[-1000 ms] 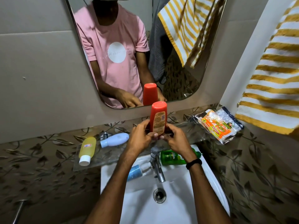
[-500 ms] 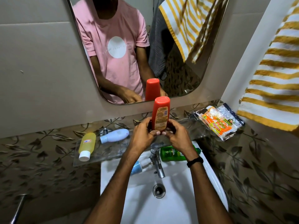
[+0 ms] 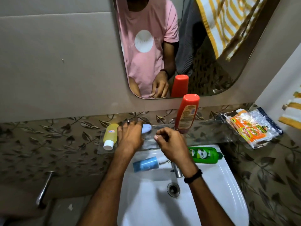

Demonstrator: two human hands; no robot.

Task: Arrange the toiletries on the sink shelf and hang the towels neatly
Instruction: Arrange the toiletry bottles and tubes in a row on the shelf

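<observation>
I see a clear glass shelf (image 3: 211,132) fixed along the leaf-patterned wall, above the sink (image 3: 228,185). On it, left to right: a yellow bottle (image 3: 110,136) lying flat, white cap toward me; a pale blue bottle (image 3: 146,128), partly hidden; a red bottle (image 3: 186,114) standing cap-down; a plastic packet (image 3: 251,128) overhanging the right end. On the sink ledge lie a blue tube (image 3: 145,164) and a green bottle (image 3: 204,154).
</observation>
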